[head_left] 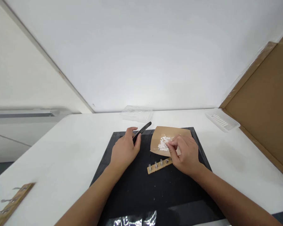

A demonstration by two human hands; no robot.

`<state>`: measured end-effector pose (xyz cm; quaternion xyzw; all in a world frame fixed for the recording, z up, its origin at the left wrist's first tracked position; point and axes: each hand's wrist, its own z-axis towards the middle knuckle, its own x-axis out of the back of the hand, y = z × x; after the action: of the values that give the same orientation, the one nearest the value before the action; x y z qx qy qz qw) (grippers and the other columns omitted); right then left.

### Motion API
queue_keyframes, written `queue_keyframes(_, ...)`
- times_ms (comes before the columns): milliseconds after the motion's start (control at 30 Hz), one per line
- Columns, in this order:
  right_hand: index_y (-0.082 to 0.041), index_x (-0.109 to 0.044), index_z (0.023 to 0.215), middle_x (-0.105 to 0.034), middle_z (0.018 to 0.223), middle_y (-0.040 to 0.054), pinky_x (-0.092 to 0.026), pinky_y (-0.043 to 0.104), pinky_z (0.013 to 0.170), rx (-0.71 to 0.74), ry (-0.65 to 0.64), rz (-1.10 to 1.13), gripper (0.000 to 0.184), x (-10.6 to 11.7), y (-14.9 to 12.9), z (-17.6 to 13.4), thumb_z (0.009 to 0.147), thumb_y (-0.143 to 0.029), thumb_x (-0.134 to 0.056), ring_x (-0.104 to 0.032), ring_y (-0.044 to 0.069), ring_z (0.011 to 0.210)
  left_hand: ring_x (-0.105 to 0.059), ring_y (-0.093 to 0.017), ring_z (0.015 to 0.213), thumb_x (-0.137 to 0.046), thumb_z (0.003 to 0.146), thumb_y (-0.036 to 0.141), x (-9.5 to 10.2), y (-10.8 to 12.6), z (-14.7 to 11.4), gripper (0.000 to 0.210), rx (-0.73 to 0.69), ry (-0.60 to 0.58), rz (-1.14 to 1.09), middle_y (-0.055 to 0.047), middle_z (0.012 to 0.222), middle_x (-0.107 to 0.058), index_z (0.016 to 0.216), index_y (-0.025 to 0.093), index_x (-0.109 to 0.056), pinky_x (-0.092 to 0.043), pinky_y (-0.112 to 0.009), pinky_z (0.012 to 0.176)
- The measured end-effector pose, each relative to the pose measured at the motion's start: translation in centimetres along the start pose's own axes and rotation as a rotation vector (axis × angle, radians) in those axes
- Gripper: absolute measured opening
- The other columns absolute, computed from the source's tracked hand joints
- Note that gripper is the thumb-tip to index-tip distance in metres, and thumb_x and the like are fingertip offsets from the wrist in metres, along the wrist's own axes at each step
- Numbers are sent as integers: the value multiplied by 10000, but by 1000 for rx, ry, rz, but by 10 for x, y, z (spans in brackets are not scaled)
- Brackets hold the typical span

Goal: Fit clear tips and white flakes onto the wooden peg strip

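Note:
My left hand grips a slim black tool, slightly curved, its tip pointing up and to the right. Most of the tool's lower end is hidden in the fingers. Over a brown paper tray, my right hand is closed in a pinch among small white pieces. What the fingertips hold is too small to make out. Just below the tray lies a narrow wooden strip with several small clear pegs standing on it. Its right end is covered by my right hand.
Beneath everything is a black mat on a white table. Clear plastic lies at the back, and a translucent tray with white strips stands back right. A wooden holder with metal pieces sits front left. Cardboard walls the right side.

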<state>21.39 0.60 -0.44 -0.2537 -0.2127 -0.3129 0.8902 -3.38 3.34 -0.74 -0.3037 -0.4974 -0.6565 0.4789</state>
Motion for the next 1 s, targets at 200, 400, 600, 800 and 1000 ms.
queue_keyframes(200,-221,-522,830,-653,706,-24,-364,327,664,1,18,-11,233,1,0,-1,1030,-202,-640,-615,143,652,-760,-299,826,-503,1030,435,9,6,-4,308,-70,-88,128,-46,981,-821,1190,270,-710,-442,-328,616)
queue_keyframes(400,-224,-523,820,-643,700,-23,-356,325,658,20,-7,-24,240,1,0,-2,1026,-203,-645,-587,140,638,-714,-244,765,-541,1025,386,6,2,-4,261,-97,-15,163,-40,987,-786,988,253,-762,-386,-304,559)
queue_keyframes(600,-223,-515,776,-632,681,-24,-350,331,661,61,-39,-52,287,4,-4,-1,1034,-196,-636,-579,140,633,-662,-199,796,-585,1026,285,11,13,-9,243,-359,267,-96,-58,842,-703,840,190,-709,-453,-293,647)
queue_keyframes(800,-217,-555,737,-694,717,-36,-345,337,649,191,13,-99,306,9,-9,1,1005,-159,-689,-577,116,611,-622,-157,748,-642,1005,204,16,36,-21,150,-580,44,-596,-53,870,-713,893,189,-741,-507,-280,671)
queue_keyframes(1000,-263,-680,913,-709,717,-85,-335,331,624,322,37,-112,164,13,-8,-2,977,-115,-711,-600,91,597,-674,-180,816,-634,1015,218,17,43,-30,183,-519,-99,-800,-82,889,-728,946,193,-801,-578,-308,724)
